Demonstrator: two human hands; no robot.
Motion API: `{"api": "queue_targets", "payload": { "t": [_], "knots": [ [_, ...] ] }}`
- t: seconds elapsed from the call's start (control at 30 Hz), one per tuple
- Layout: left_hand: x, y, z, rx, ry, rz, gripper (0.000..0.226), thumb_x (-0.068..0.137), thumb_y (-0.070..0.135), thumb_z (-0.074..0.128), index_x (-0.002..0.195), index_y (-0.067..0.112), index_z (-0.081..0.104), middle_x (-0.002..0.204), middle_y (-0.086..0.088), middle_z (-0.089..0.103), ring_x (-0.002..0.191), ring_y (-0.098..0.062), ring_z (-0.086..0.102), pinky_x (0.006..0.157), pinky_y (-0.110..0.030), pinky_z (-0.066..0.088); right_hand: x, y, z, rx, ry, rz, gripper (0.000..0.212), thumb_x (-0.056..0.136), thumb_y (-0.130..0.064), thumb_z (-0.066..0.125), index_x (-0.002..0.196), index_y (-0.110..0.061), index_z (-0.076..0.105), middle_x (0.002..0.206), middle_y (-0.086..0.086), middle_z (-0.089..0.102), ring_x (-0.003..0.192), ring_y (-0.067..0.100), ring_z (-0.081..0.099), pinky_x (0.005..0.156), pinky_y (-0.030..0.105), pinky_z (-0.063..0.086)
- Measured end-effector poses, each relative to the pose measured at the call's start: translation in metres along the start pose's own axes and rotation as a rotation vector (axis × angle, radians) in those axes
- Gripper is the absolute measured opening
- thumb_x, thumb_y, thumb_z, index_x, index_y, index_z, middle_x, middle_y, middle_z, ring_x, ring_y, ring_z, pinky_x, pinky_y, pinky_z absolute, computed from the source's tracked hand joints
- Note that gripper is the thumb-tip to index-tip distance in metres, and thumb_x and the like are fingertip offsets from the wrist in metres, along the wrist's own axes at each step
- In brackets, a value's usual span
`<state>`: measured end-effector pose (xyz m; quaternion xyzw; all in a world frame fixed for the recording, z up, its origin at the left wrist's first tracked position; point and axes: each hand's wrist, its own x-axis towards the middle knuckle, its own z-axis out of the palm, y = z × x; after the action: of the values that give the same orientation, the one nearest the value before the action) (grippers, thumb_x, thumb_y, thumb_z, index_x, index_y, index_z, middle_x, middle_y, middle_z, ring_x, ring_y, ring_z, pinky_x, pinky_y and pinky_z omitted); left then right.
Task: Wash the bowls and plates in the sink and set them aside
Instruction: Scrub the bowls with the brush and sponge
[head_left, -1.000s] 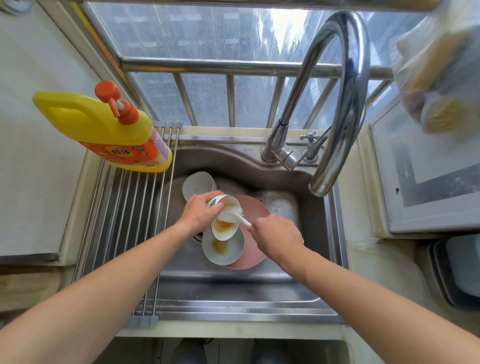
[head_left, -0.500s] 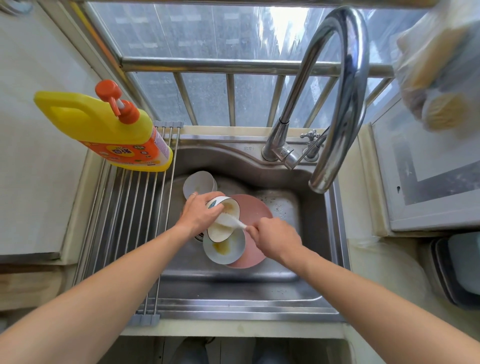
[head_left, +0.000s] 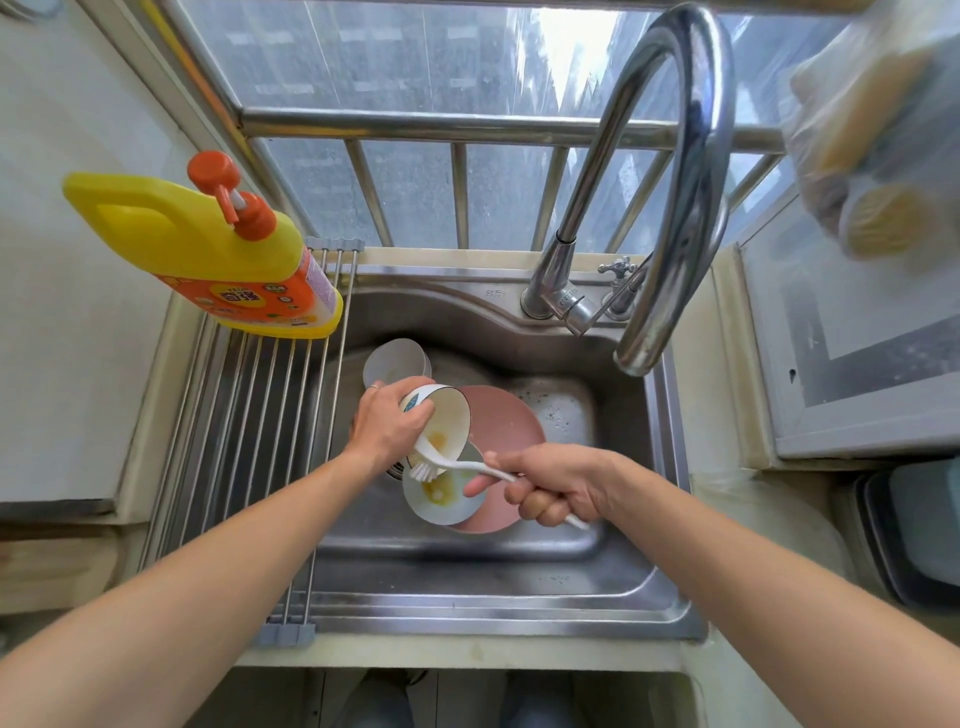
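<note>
Over the steel sink (head_left: 613, 582), our left hand (head_left: 387, 428) gripped the tilted yellow-stained white bowl (head_left: 441, 423), mouth toward three o'clock, so our right hand (head_left: 558, 483), clenching the white plastic brush (head_left: 452, 465), could reach inside.

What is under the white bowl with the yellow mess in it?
A pink plate lies under that bowl. The bowl covers part of the plate, so what's there is hidden.

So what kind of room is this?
Most likely a home kitchen: a steel sink with dirty bowls, a tall faucet above it, and a yellow dish soap bottle by the window.
</note>
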<state>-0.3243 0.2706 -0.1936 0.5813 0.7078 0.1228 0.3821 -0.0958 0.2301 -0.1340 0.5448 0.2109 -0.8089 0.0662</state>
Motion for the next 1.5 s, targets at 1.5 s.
{"api": "queue_targets", "payload": {
  "t": [1.5],
  "knots": [
    [-0.043,0.003,0.015,-0.047,-0.574,0.253,0.021,0.075,0.044,0.085,0.075,0.028,0.073,0.067,0.013,0.06,0.064,-0.001,0.052,0.061,-0.019,0.039,0.045,-0.009,-0.008,0.307,0.343,0.004,0.029,0.097,-0.043,0.046,0.092,-0.014,0.05,0.055,-0.002,0.034,0.04,0.005,0.021,0.032,0.015,0.021]
  ]
}}
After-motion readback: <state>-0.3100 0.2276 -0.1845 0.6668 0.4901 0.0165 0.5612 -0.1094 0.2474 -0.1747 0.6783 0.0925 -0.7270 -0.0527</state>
